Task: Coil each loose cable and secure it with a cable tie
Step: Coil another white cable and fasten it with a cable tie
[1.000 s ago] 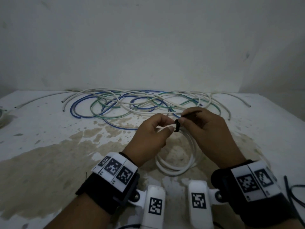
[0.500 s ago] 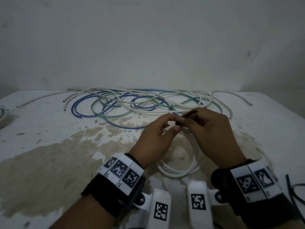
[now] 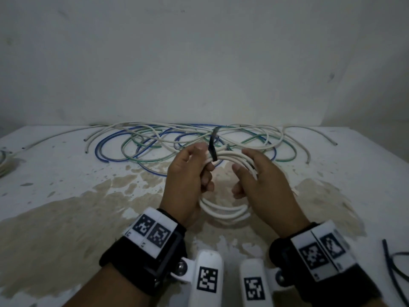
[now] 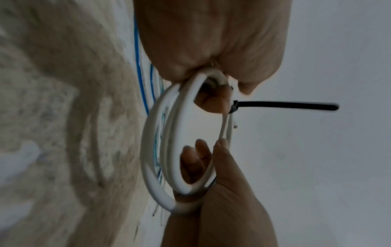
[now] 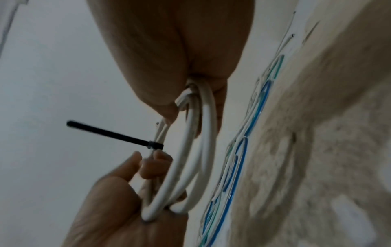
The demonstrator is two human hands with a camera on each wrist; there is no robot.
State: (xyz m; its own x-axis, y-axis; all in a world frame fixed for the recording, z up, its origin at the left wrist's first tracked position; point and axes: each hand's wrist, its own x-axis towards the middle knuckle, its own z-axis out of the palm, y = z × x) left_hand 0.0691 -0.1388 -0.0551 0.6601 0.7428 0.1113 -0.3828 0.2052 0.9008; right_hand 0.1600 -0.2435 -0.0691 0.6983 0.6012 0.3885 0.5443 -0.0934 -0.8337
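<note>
A white cable coil point(image 3: 223, 212) is held off the table between both hands. My left hand point(image 3: 205, 169) grips its left side, with the thumb near a black cable tie point(image 3: 212, 147). The tie is cinched round the top of the coil and its tail sticks up free. My right hand point(image 3: 243, 171) curls round the coil's right side. In the left wrist view the coil point(image 4: 156, 167) hangs from my fingers and the tie tail point(image 4: 285, 106) juts sideways. The right wrist view shows the coil point(image 5: 190, 158) and the tie point(image 5: 110, 133) from the other side.
A tangle of loose white, blue and green cables point(image 3: 177, 142) lies at the back of the stained white table point(image 3: 66, 207), by the wall. Another white coil point(image 3: 4, 162) sits at the far left edge. A dark cable point(image 3: 394, 262) lies at the near right.
My right hand has let go of the tie's tail and now holds the coil's right side. The coil has been raised, and the tail now stands up free.
</note>
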